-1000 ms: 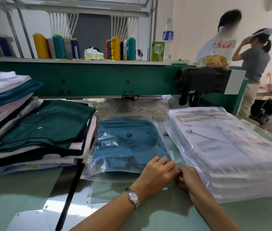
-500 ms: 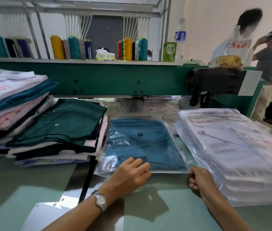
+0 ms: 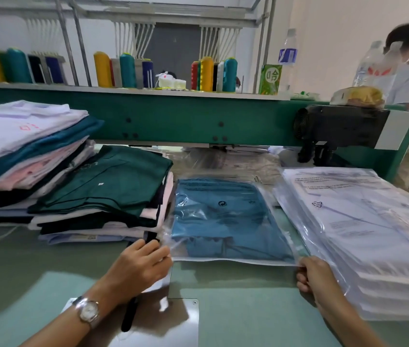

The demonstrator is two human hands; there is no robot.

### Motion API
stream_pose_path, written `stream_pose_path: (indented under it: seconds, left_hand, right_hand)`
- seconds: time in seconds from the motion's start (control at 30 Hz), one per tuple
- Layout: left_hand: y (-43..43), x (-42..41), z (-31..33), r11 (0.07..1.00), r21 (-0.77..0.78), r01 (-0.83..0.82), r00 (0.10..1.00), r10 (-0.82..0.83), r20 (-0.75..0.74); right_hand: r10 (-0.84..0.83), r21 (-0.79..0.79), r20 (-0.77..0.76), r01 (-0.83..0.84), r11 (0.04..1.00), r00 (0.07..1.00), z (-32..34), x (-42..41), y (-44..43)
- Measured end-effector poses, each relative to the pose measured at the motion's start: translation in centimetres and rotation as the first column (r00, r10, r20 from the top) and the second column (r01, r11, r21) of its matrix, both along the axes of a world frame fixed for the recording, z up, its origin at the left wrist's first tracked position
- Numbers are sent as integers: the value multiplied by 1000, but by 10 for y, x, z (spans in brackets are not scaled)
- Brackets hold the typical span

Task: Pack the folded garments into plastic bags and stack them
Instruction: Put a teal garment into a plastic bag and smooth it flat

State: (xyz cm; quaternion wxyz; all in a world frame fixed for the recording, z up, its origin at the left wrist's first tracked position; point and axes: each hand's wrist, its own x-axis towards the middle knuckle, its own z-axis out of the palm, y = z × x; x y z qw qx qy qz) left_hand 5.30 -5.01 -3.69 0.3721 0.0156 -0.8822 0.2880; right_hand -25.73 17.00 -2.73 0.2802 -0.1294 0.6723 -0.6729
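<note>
A clear plastic bag (image 3: 226, 216) with a folded blue garment inside lies flat on the green table (image 3: 236, 291) in front of me. My left hand (image 3: 140, 266), with a wristwatch, pinches the bag's near left corner. My right hand (image 3: 316, 274) pinches its near right corner. To the right rises a stack of bagged white garments (image 3: 363, 229). On the left lie two piles of unbagged folded garments (image 3: 98, 194), a dark green one on top of the nearer pile.
A green machine beam (image 3: 173, 118) crosses the back, carrying thread cones (image 3: 123, 68), bottles and a black motor housing (image 3: 338, 126). A metal plate (image 3: 181, 311) and a black strap (image 3: 129, 314) lie at the near edge. People stand at the far right (image 3: 404, 78).
My left hand slid left along the bag's near edge, from beside my right hand to the left corner. My right hand stayed at the right corner. The view shifted a little left.
</note>
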Motion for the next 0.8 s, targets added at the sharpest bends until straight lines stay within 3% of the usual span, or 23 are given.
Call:
stream_pose_path:
  seconds: [0.17,0.27,0.3,0.37,0.4,0.43,0.5,0.57,0.6,0.67,0.73,0.8]
  left_hand:
    - [-8,21,4,1000,22,-9,999,8,48]
    - [-3,14,17,991,128,35,999,-39,31]
    - [-1,9,23,981,188,51,998,-57,24]
    - [0,-6,38,957,278,83,995,-96,32]
    - [0,-17,45,948,301,101,991,-122,54]
    - [-1,-29,54,939,325,115,985,-152,88]
    - [-3,-59,70,912,391,122,960,-208,186]
    - [-7,-92,81,897,432,95,920,-245,306]
    - [-8,-109,83,897,431,98,892,-271,361]
    - [-9,-138,81,888,437,140,828,-347,440]
    - [-9,-160,77,875,457,160,762,-404,506]
    - [-8,-175,69,843,495,211,712,-479,513]
  right_hand:
    - [18,126,-132,-1,992,991,0,3,2]
    - [86,308,-407,48,950,910,6,12,9]
    - [193,438,-526,69,896,829,10,15,10]
    - [538,734,-620,179,655,572,28,25,14]
    - [658,796,-604,291,531,450,40,33,13]
    - [713,785,-607,404,470,349,51,40,10]
    - [755,707,-630,535,462,180,74,56,-6]
    - [728,630,-683,548,549,56,92,61,-35]
    - [701,619,-713,500,605,35,96,56,-54]
    - [685,686,-721,251,683,105,99,38,-104]
    - [733,735,-643,-92,672,221,94,20,-157]
    - [753,677,-592,-328,659,288,78,8,-204]
